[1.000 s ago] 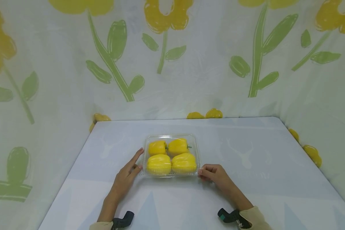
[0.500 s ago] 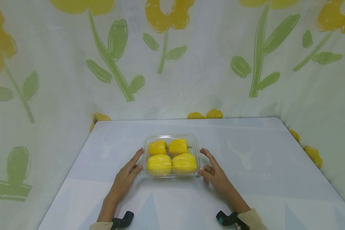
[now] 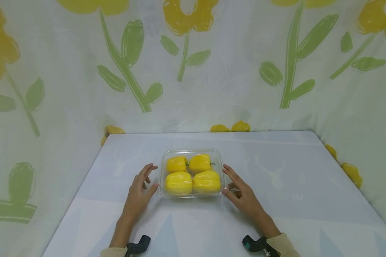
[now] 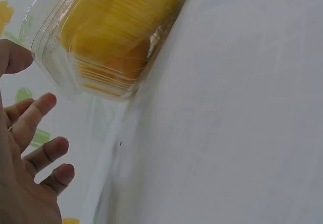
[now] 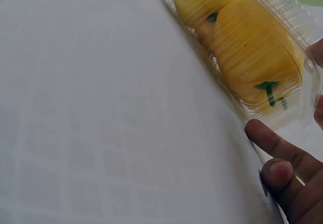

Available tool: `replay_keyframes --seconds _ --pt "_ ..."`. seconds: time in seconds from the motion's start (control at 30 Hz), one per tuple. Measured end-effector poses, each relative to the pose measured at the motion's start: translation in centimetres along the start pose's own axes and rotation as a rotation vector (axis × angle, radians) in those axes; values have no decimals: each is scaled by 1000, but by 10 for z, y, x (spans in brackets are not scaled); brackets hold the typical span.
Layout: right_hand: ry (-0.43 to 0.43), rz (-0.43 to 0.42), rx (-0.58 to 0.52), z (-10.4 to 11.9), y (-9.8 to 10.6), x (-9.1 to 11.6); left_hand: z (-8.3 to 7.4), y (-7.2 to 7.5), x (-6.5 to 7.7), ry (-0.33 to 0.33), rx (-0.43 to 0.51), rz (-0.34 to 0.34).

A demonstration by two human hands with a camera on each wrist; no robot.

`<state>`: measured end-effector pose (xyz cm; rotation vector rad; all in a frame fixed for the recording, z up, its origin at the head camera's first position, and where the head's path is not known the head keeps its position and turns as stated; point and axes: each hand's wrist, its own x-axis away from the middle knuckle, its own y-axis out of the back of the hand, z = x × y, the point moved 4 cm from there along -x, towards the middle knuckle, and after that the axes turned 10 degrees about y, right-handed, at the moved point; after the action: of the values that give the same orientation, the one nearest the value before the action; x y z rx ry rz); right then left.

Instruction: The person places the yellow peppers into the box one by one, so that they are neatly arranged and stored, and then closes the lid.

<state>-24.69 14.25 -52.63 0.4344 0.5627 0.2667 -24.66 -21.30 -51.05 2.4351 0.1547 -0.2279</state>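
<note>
A clear plastic clamshell box (image 3: 189, 151) lies on the table with several yellow bell peppers (image 3: 179, 183) inside. In the head view my left hand (image 3: 137, 197) is at the box's left side, thumb by the near corner and fingers spread a little off the wall. The left wrist view has the thumb (image 4: 15, 57) at the box's rim and the other fingers apart from it. On the right side, my right hand (image 3: 248, 201) has its thumb at the near corner and its extended fingers along the wall. A fingertip (image 5: 260, 128) meets the box's lower edge in the right wrist view.
The white table (image 3: 308, 164) carries pale blue triangles and faint prints. Flower-printed cloth (image 3: 231, 71) hangs behind it and along both sides. Black wrist mounts (image 3: 139, 245) sit on both forearms beside beige sleeves.
My right hand has straightened its fingers along the box's right wall, where they were bent at the corner. My left fingers have come away from the left wall. The box stays put.
</note>
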Motion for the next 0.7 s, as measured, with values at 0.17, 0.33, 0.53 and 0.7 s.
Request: replay_keyframes --seconds 0.17,0.33,0.53,0.7 --pt "-9 1 -26 -1 0 0 1 2 -1 -22 52 -72" --pt "-17 0 -23 -2 0 0 7 -3 0 76 127 -2" --pt "-16 -4 -25 -4 0 0 6 -7 3 175 219 163" --pt "-9 -5 -31 -3 0 0 5 -8 4 196 339 305"
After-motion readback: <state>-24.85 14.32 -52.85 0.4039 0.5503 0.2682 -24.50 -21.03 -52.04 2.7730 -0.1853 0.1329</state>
